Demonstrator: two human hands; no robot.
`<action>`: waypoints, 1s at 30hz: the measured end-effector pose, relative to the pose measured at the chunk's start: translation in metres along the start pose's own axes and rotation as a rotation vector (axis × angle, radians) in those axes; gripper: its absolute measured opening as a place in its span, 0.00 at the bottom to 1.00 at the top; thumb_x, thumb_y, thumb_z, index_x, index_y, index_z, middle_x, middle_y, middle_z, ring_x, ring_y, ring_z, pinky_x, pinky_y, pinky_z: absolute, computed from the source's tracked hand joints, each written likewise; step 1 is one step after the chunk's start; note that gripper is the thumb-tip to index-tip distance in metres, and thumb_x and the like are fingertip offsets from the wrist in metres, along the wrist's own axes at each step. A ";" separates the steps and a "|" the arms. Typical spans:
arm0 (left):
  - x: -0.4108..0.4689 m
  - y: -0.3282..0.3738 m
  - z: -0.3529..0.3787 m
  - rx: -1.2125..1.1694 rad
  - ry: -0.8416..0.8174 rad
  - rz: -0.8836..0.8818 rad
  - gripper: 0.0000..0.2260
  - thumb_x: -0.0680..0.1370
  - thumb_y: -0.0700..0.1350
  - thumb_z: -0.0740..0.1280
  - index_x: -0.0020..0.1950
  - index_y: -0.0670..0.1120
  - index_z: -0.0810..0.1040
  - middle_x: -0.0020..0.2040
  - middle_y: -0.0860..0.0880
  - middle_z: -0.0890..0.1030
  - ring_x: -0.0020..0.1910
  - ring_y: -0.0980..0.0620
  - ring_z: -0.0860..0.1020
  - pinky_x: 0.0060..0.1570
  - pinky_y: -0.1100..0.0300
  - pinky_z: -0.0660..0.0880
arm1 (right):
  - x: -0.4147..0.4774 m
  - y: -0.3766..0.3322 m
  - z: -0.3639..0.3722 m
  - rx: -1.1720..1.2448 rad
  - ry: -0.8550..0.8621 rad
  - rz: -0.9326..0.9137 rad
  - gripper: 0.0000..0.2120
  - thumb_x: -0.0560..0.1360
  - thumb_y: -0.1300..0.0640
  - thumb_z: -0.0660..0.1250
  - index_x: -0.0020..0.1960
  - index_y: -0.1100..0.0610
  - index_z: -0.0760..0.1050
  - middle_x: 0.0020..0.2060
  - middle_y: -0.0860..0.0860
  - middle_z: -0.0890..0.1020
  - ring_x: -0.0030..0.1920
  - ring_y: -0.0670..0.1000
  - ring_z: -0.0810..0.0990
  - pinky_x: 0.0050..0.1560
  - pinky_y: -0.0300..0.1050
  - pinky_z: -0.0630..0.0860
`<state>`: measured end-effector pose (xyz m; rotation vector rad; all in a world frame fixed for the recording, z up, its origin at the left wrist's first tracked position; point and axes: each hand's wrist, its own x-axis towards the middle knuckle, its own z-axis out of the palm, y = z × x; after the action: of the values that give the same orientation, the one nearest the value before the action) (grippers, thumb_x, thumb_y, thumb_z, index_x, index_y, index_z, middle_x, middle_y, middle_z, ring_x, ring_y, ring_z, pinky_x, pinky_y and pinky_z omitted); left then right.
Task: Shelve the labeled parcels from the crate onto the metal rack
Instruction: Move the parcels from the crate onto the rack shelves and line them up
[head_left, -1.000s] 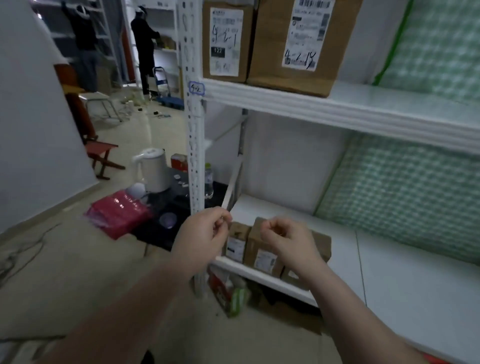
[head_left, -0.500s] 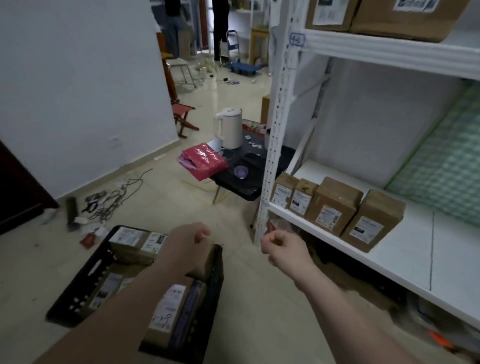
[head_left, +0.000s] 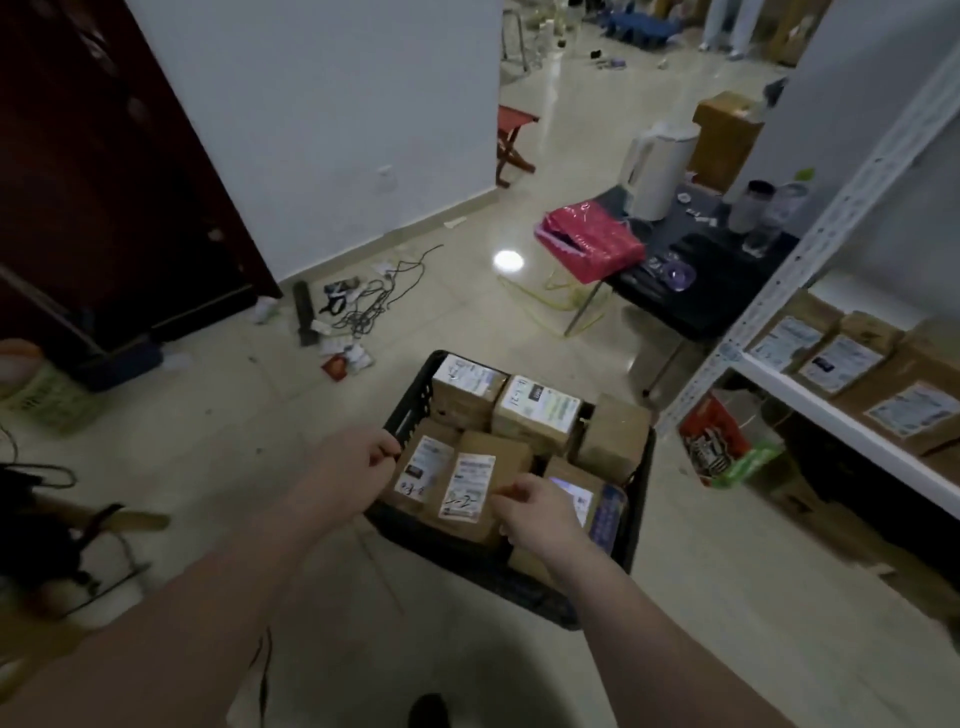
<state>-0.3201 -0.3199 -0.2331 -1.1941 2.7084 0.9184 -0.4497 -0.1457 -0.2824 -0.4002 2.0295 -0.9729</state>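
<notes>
Location type: parcel storeroom. Indicators: white slotted metal rack (head_left: 758, 317) at right edge holding labeled cartons (head_left: 841, 364); black crate (head_left: 441, 551) of parcels (head_left: 535, 410), lower centre, on tiled floor (head_left: 467, 312); loose cables (head_left: 374, 306) left of centre.

Metal rack (head_left: 810, 249) cut off at right edge. Shelved parcels (head_left: 841, 364) blurred, labels unreadable. Left hand (head_left: 358, 467) hides part of the crate (head_left: 519, 582) left rim. Right hand (head_left: 540, 512) covers a near-corner parcel. Either hand's grip: cannot tell.

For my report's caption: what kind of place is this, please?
Probably a small parcel storeroom or sorting room: a black crate of labeled parcels stands beside a white metal rack holding more labeled boxes.
</notes>
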 end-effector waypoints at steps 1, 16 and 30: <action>0.001 -0.011 -0.003 0.002 -0.028 0.010 0.08 0.78 0.40 0.64 0.53 0.47 0.80 0.45 0.51 0.80 0.46 0.53 0.77 0.42 0.64 0.71 | 0.001 0.000 0.009 -0.001 0.017 0.010 0.02 0.77 0.54 0.67 0.45 0.48 0.76 0.46 0.50 0.81 0.45 0.51 0.80 0.43 0.43 0.77; 0.106 -0.051 0.031 0.005 -0.387 -0.002 0.13 0.80 0.45 0.63 0.65 0.48 0.74 0.52 0.52 0.75 0.46 0.58 0.74 0.36 0.71 0.68 | 0.091 0.030 0.034 -0.053 0.122 0.317 0.04 0.76 0.56 0.66 0.50 0.53 0.78 0.47 0.52 0.82 0.48 0.52 0.81 0.52 0.49 0.81; 0.211 -0.100 0.133 0.024 -0.699 -0.155 0.14 0.80 0.45 0.62 0.65 0.46 0.73 0.58 0.48 0.75 0.51 0.53 0.73 0.44 0.65 0.70 | 0.177 0.077 0.052 -0.037 0.015 0.576 0.31 0.79 0.53 0.65 0.78 0.59 0.58 0.71 0.57 0.72 0.68 0.58 0.71 0.54 0.40 0.66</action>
<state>-0.4250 -0.4411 -0.4492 -0.8442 2.0381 1.0312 -0.5104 -0.2244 -0.4560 0.1741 2.0076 -0.5798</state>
